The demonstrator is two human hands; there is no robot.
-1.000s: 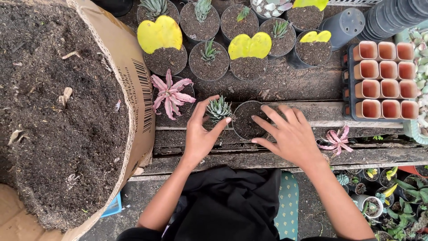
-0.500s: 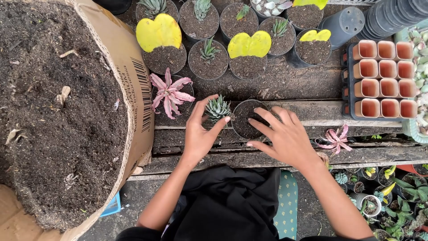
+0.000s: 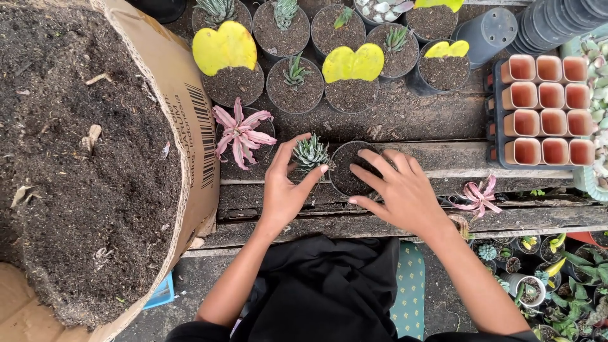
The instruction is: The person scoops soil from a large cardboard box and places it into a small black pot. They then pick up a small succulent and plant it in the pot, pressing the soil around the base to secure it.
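Far left: a large cardboard box (image 3: pixel 196 126) lined and heaped with dark potting soil (image 3: pixel 82 158), its wall bulging against the wooden plank bench (image 3: pixel 443 158); placed within arm's reach, apparently as the fill supply.

Next: a pink star-shaped plant (image 3: pixel 240 133) in a soil-filled pot, standing just beside the box wall and just left of the left hand.

Centre left: the left hand (image 3: pixel 285 190), fingers curled about a small spiky green succulent (image 3: pixel 310 152), thumb on one side and fingertips on the other. The plant stands upright in the grip, seemingly held by its base so the leaves stay free. Whether the roots are bare is hidden by the fingers.

Centre: a small black pot (image 3: pixel 348 170) holding dark soil, standing on the plank touching the succulent's right side. The right hand (image 3: pixel 399 190) lies spread over its right rim, fingers open and resting on the edge, probably to steady the pot. The two hands are apart, each on its own thing, pot and plant close between them.

Behind, across the bench: rows of round black pots, some with small green plants, three with yellow heart-shaped leaves (image 3: pixel 351 62).

Right: a black tray of empty terracotta-coloured square pots (image 3: pixel 544 107), a stack of black pots (image 3: pixel 557 22) above it, a second pink plant (image 3: pixel 478 195) lying loose on the plank edge.

Lower right: small potted succulents (image 3: pixel 557 278) below the bench.
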